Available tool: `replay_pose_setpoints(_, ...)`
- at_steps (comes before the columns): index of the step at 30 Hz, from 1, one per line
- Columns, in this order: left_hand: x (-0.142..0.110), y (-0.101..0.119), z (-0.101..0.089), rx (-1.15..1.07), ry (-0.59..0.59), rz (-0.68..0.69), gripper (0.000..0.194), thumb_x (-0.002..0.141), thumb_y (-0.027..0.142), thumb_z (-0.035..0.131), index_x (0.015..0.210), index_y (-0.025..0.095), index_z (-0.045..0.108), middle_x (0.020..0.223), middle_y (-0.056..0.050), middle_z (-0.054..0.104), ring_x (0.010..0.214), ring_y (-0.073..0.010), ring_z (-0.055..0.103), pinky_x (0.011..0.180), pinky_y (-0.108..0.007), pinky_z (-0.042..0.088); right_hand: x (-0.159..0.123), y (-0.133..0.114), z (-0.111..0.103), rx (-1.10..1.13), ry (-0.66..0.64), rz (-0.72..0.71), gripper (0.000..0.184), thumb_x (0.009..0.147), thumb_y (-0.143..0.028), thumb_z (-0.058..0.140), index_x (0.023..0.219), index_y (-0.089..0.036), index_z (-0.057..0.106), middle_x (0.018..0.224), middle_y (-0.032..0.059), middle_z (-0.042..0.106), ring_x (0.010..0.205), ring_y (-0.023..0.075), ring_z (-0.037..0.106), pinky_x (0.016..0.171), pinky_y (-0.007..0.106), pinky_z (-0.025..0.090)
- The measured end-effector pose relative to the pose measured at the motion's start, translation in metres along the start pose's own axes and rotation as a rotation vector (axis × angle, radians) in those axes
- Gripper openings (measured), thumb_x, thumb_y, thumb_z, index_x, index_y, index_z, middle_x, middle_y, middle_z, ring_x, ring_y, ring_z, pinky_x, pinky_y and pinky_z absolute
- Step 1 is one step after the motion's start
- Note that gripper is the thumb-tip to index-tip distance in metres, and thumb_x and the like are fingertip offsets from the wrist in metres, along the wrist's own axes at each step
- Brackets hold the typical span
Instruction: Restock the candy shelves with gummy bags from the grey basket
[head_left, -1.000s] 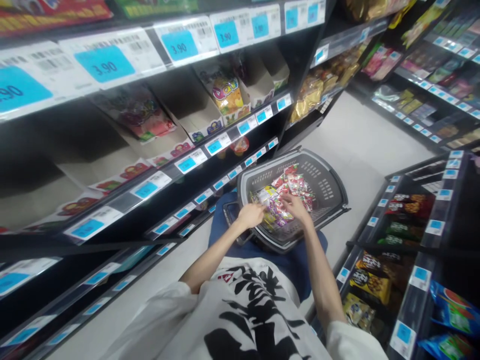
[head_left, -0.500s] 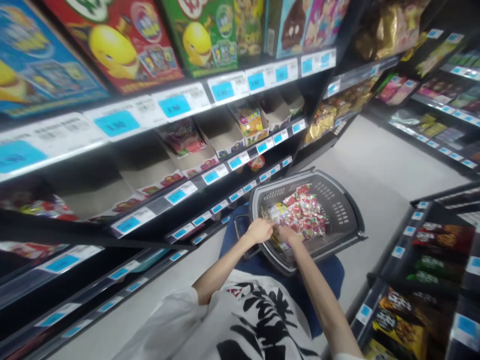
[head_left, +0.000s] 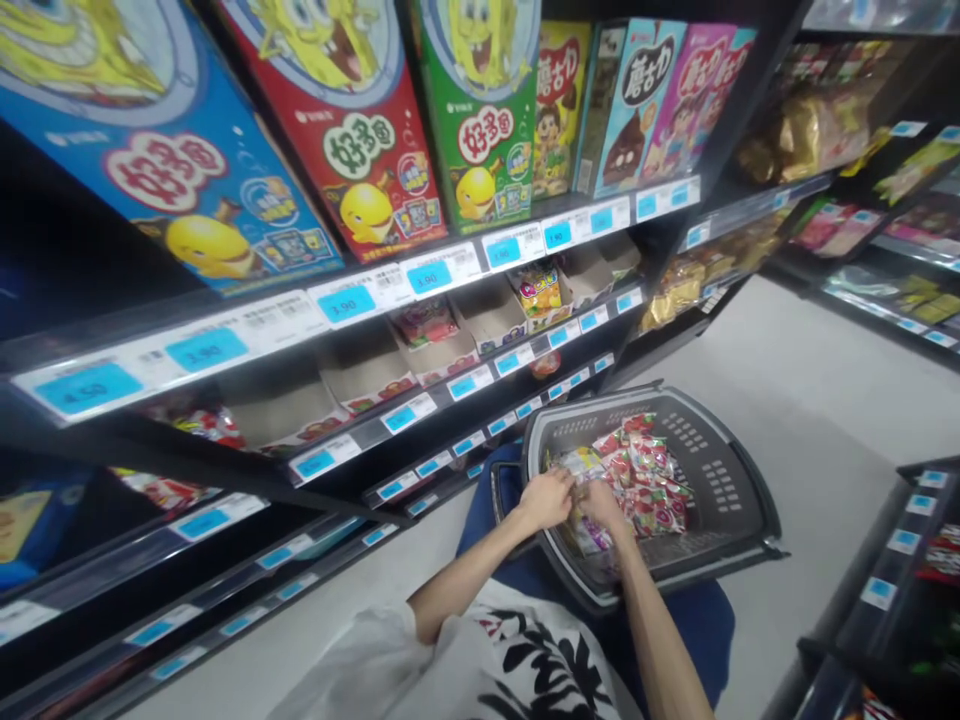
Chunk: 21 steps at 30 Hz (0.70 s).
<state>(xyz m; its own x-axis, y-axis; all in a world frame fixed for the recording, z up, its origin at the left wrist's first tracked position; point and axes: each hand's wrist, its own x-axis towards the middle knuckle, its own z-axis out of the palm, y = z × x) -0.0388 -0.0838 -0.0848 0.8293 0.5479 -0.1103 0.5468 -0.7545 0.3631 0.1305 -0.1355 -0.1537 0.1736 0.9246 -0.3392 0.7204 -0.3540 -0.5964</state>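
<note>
A dark grey shopping basket rests on my lap, tilted towards me. In it lies a pile of small red-and-white snack packets, with paler white and yellow packets at the near left. My left hand reaches over the basket's left rim, fingers curled against the pale packets. Close beside it, inside the basket, my right hand is closed among the packets. What either hand grips is hidden by the fingers and too small to make out.
On the left, a shelf carries blue, red and green snack boxes. Below stand open cardboard display trays, some with packets. Blue-and-white price tags line the shelf edges. Another shelf flanks my right; pale floor lies between.
The view has tilted up and left, so the boxes, basket and hands sit lower and further right. Both hands remain close together at the packets in the basket's near left.
</note>
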Motion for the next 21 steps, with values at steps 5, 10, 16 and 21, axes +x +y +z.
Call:
replay_pose_setpoints(5, -0.001, -0.001, 0.002, -0.076, 0.095, -0.046, 0.085, 0.085, 0.05, 0.065, 0.154, 0.022, 0.025, 0.155, -0.015, 0.039, 0.14, -0.031, 0.044, 0.099, -0.043, 0.055, -0.002, 0.0, -0.023, 0.527, 0.251, -0.061, 0.017, 0.077, -0.038, 0.055, 0.08, -0.021, 0.053, 0.081, 0.0051, 0.064, 0.079, 0.0218, 0.063, 0.076, 0.034, 0.053)
replay_pose_setpoints(10, -0.003, -0.005, 0.006, -0.271, 0.172, -0.056, 0.098, 0.081, 0.046, 0.069, 0.159, 0.025, 0.013, 0.159, -0.014, 0.035, 0.138, -0.0323, 0.049, 0.104, -0.046, 0.053, -0.016, -0.011, -0.029, 0.899, 0.266, -0.152, 0.034, 0.077, -0.055, 0.062, 0.081, -0.026, 0.044, 0.078, 0.0014, 0.059, 0.075, 0.0208, 0.063, 0.076, 0.035, 0.053)
replay_pose_setpoints(16, -0.009, -0.013, 0.012, -0.55, 0.316, -0.085, 0.06, 0.084, 0.023, 0.061, 0.142, 0.025, 0.048, 0.141, -0.008, 0.06, 0.127, -0.0253, 0.06, 0.109, -0.04, 0.05, -0.022, -0.022, -0.026, 1.067, 0.174, -0.216, 0.049, 0.066, -0.063, 0.078, 0.088, -0.026, 0.053, 0.082, 0.004, 0.066, 0.078, 0.0239, 0.067, 0.074, 0.038, 0.055)
replay_pose_setpoints(21, -0.012, -0.023, 0.013, -0.713, 0.387, -0.182, 0.04, 0.093, 0.038, 0.057, 0.128, 0.018, 0.056, 0.104, -0.009, 0.074, 0.092, -0.0229, 0.073, 0.086, -0.036, 0.059, -0.01, -0.022, -0.025, 1.065, 0.399, -0.172, 0.046, 0.077, -0.064, 0.072, 0.082, -0.024, 0.052, 0.073, 0.0004, 0.061, 0.067, 0.0177, 0.062, 0.065, 0.031, 0.053)
